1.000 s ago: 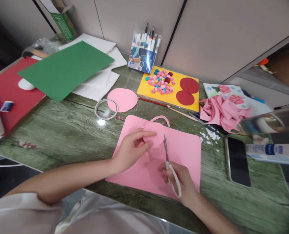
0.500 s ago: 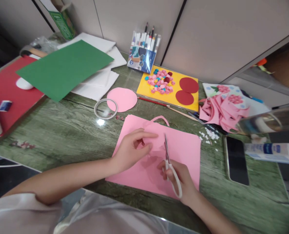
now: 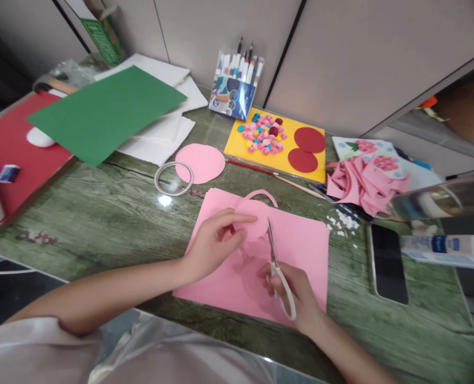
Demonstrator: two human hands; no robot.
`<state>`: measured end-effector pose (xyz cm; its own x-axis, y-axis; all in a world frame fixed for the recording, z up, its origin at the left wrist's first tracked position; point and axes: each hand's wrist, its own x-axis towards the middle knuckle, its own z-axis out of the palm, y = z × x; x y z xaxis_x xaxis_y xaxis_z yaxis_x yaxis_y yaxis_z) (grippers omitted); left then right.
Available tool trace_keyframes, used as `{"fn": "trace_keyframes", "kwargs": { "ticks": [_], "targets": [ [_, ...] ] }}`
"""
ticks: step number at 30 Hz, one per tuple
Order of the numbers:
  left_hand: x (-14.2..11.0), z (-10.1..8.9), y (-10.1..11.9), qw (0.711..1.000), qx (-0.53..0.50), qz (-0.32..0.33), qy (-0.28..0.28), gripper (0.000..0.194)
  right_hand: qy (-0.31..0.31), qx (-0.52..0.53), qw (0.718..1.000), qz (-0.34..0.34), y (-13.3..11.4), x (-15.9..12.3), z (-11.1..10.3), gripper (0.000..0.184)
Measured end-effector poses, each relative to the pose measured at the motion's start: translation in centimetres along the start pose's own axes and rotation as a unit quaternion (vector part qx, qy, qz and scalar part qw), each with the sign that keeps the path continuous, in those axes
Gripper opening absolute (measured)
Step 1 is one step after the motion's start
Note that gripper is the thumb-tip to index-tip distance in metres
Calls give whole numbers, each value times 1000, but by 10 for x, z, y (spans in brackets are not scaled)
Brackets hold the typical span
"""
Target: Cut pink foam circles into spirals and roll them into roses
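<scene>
Between the thumb and fingers of my left hand (image 3: 216, 242) is a rounded piece of pink paper (image 3: 256, 216). A thin curled pink strip (image 3: 260, 193) trails from its far side. My right hand (image 3: 295, 293) is closed round the handles of white-handled scissors (image 3: 272, 242), blades pointing away from me. Those blades lie at the right edge of the paper piece, nearly together. Beneath both hands lies a stack of pink paper sheets (image 3: 300, 240). Just beyond it are a larger pink paper oval (image 3: 205, 162) and a grey ring (image 3: 157, 184) overlapping its edge.
Pompoms and two dark red circles (image 3: 309, 140) lie on yellow paper (image 3: 231, 144) by a marker pack (image 3: 231, 98). To the right are pink scraps (image 3: 364, 181), a phone (image 3: 388, 266) and a glue bottle (image 3: 440, 248). Green paper (image 3: 109, 112) covers white sheets at the left.
My left hand has turned the pink paper piece slightly, and its rounded edge shows more fully. The scissors have shifted a little to the left, with their blades closer together.
</scene>
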<state>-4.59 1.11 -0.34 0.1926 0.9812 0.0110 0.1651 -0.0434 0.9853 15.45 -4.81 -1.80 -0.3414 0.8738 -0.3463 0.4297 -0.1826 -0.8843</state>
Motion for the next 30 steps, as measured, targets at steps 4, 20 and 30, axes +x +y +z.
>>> {"fn": "trace_keyframes", "kwargs": {
  "ticks": [4,20,30],
  "targets": [
    [0,1,1,1000,-9,1,5,25,0,-5,1000,10,-1,0,0,50],
    [0,1,8,1000,-6,15,4,27,29,36,998,-39,-8,4,3,50],
    [9,-9,-1,996,33,69,38,27,13,114,992,-49,-16,24,3,48]
  ]
}}
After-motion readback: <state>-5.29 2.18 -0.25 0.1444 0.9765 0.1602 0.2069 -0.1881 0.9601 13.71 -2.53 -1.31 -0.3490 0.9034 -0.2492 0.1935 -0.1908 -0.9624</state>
